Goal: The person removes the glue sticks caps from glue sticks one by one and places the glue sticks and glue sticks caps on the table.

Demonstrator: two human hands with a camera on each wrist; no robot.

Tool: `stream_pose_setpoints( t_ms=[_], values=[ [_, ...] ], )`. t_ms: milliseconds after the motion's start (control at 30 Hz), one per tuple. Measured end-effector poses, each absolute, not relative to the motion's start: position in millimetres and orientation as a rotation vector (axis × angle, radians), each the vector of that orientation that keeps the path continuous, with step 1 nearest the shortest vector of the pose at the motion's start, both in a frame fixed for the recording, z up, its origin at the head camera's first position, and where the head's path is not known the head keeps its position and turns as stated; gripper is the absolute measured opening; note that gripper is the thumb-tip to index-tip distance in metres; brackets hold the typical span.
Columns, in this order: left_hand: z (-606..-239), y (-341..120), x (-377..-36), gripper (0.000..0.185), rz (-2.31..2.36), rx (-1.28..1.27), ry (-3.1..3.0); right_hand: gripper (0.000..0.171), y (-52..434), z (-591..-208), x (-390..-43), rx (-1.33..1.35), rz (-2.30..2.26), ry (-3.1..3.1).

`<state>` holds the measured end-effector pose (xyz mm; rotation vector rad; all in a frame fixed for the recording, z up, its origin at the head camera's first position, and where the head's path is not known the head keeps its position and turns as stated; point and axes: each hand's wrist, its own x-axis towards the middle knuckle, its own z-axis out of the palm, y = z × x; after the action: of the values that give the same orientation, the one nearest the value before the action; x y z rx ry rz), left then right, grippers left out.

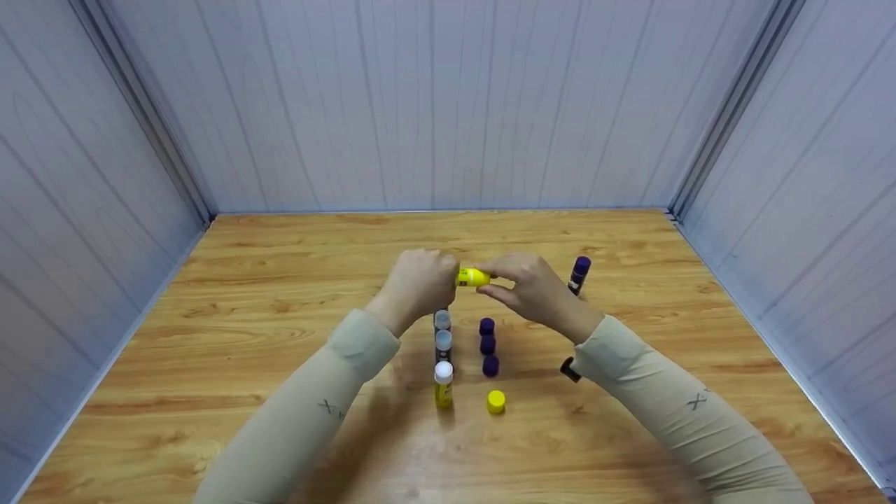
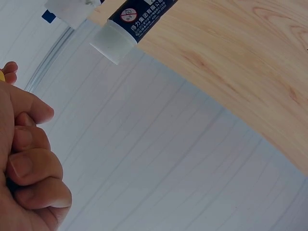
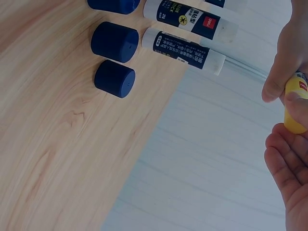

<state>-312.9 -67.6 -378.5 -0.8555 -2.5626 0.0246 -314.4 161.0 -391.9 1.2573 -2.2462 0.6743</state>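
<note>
A yellow glue stick [image 1: 470, 277] is held level between both hands, raised above the table. My left hand [image 1: 418, 283] grips its body in a fist, fingers curled in the left wrist view. From the other side my right hand [image 1: 533, 285] pinches the yellow capped end between thumb and fingers. Below the hands stands a row of uncapped glue sticks: dark blue ones [image 3: 187, 52] with whitish tops and a yellow one [image 1: 443, 393] nearest the front. Beside it runs a line of three dark blue caps [image 3: 114, 42] and one yellow cap [image 1: 496, 402].
A dark blue capped glue stick [image 1: 579, 273] stands beyond my right wrist. A small black object [image 1: 570, 369] sits partly hidden by the right sleeve. Pale panelled walls [image 1: 448, 105] enclose the wooden table [image 1: 280, 245] at the back and on both sides.
</note>
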Motion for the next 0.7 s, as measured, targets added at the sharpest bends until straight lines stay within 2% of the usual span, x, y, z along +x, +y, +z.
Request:
stream_pose_setpoints(
  t_ms=[233, 433, 700],
  values=[
    [-378.5, -74.3, -315.9, 0.010, -0.019, -0.888, -2.535, 0.030, 167.8, -391.6, -315.8, 1.240, 0.689, -2.287],
    [-374.4, -90.3, -318.6, 0.022, -0.033, -0.762, -2.584, 0.028, 186.9, -399.1, -324.6, 1.120, 0.663, -2.296],
    [-372.9, -93.1, -320.8, 0.015, -0.015, -0.785, -2.608, 0.030, 190.2, -400.6, -330.3, 1.119, 0.672, -2.337]
  ],
)
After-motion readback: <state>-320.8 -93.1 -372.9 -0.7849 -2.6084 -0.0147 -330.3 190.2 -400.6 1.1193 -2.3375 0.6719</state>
